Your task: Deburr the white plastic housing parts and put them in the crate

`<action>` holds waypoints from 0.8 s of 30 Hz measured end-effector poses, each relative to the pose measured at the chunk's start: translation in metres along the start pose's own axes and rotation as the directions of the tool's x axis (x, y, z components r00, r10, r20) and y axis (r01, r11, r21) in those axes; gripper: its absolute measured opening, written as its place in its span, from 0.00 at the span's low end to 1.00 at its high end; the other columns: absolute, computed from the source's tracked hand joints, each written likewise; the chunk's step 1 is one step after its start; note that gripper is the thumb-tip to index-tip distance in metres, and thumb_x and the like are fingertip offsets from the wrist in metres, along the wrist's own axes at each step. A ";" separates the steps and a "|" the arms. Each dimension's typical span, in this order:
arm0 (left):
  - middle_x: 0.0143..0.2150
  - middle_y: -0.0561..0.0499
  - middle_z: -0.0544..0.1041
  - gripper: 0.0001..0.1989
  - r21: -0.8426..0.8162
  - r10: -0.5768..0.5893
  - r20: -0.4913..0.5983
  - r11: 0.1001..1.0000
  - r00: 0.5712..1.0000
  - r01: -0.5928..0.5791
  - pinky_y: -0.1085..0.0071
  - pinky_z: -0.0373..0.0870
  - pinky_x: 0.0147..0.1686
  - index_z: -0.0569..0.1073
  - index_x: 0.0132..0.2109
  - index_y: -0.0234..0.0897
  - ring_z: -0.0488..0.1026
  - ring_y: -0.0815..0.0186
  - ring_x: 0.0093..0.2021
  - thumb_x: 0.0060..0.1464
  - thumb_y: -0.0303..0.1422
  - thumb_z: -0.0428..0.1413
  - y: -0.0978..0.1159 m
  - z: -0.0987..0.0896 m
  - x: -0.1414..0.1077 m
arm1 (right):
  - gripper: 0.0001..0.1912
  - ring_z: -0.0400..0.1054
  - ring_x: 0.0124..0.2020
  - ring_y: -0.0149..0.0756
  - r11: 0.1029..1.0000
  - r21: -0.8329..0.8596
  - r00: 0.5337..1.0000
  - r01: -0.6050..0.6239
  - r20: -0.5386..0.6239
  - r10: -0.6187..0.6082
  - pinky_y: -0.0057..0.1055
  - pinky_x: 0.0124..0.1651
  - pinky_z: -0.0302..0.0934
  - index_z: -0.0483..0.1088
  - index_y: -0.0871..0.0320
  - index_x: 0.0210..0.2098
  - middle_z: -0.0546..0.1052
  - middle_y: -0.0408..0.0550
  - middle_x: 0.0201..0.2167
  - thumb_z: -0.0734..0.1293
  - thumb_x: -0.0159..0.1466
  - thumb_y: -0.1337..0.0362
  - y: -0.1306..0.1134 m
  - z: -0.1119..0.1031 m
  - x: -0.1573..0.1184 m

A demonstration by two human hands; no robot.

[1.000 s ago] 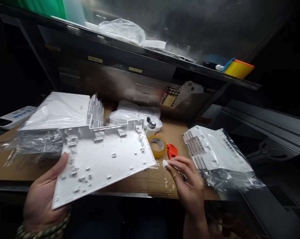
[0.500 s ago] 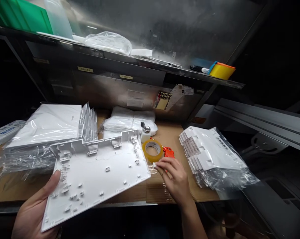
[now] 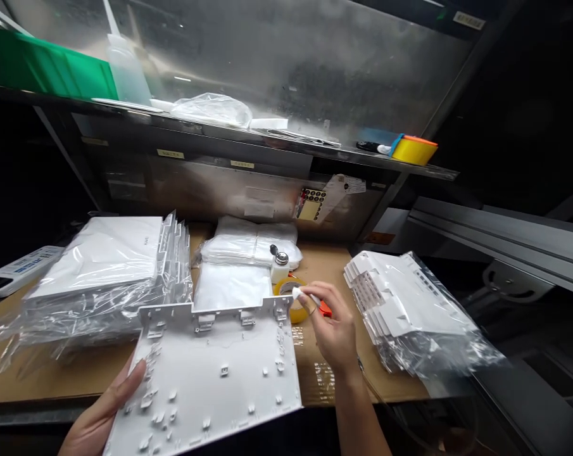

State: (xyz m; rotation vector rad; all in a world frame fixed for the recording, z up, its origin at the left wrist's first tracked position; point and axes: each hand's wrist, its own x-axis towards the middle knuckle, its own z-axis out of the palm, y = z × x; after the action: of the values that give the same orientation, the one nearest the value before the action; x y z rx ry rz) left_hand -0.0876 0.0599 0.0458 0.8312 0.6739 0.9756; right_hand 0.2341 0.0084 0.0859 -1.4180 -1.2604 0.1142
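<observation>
My left hand [image 3: 103,405] grips a white plastic housing panel [image 3: 233,386] by its left edge, thumb on the inner face. That face, with its clips and small posts, is turned up towards me. Beside the panel's upper right corner is my right hand [image 3: 336,329], its fingers closed on a small white wad [image 3: 296,292] like cloth or paper; its exact kind is unclear. Behind these fingers lies a roll of yellowish tape [image 3: 286,286], partly hidden, with a red-orange object [image 3: 325,309] next to it. A white pump bottle [image 3: 280,269] stands just beyond.
Bagged white panels [image 3: 110,253] are stacked at left, and more bagged white parts [image 3: 400,291] lie at right. Clear plastic bags [image 3: 248,240] sit at the back of the cardboard-covered bench [image 3: 314,380]. Overhead runs a metal shelf [image 3: 324,149] with a green bin [image 3: 68,69].
The panel has shifted right and lower in view, with my left hand on it. My right hand has risen a little and is now close to the panel's upper right corner. The view has tilted upward.
</observation>
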 end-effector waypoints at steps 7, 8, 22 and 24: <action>0.58 0.52 0.79 0.43 -0.330 -0.267 -0.216 0.925 0.939 0.187 0.56 0.75 0.58 0.51 0.72 0.63 0.76 0.49 0.57 0.56 0.36 0.64 0.019 0.055 -0.015 | 0.05 0.73 0.45 0.41 0.990 -0.126 0.997 0.071 -0.005 -0.072 0.37 0.48 0.66 0.78 0.53 0.41 0.78 0.48 0.42 0.70 0.68 0.62 -0.011 0.012 0.008; 0.58 0.51 0.79 0.44 -0.334 -0.258 -0.206 0.925 0.944 0.180 0.58 0.75 0.57 0.50 0.72 0.62 0.76 0.50 0.57 0.57 0.34 0.63 0.018 0.063 -0.016 | 0.04 0.73 0.46 0.40 0.990 -0.067 0.992 0.128 0.016 -0.127 0.36 0.49 0.66 0.78 0.53 0.42 0.78 0.48 0.43 0.70 0.68 0.63 -0.024 0.020 0.008; 0.66 0.53 0.72 0.43 -0.076 -0.144 -0.280 0.989 0.949 0.127 0.56 0.65 0.65 0.59 0.70 0.58 0.66 0.49 0.67 0.51 0.43 0.68 0.004 0.065 -0.017 | 0.11 0.70 0.48 0.42 0.954 -0.299 1.000 0.018 0.014 -0.014 0.38 0.51 0.63 0.76 0.53 0.47 0.78 0.49 0.46 0.66 0.70 0.56 0.008 0.054 0.019; 0.70 0.53 0.67 0.43 0.285 0.084 -0.311 0.958 0.947 0.009 0.56 0.58 0.68 0.63 0.69 0.55 0.59 0.48 0.71 0.48 0.48 0.68 -0.004 0.046 -0.010 | 0.13 0.70 0.44 0.46 0.908 -0.409 0.994 -0.085 0.028 0.106 0.42 0.48 0.62 0.77 0.54 0.44 0.79 0.49 0.40 0.67 0.67 0.53 0.042 0.050 0.020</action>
State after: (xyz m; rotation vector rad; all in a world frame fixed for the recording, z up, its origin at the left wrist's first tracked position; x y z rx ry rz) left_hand -0.0527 0.0361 0.0673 0.9470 1.1021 1.0764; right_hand 0.2332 0.0661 0.0499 -1.8478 -1.3049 -0.0529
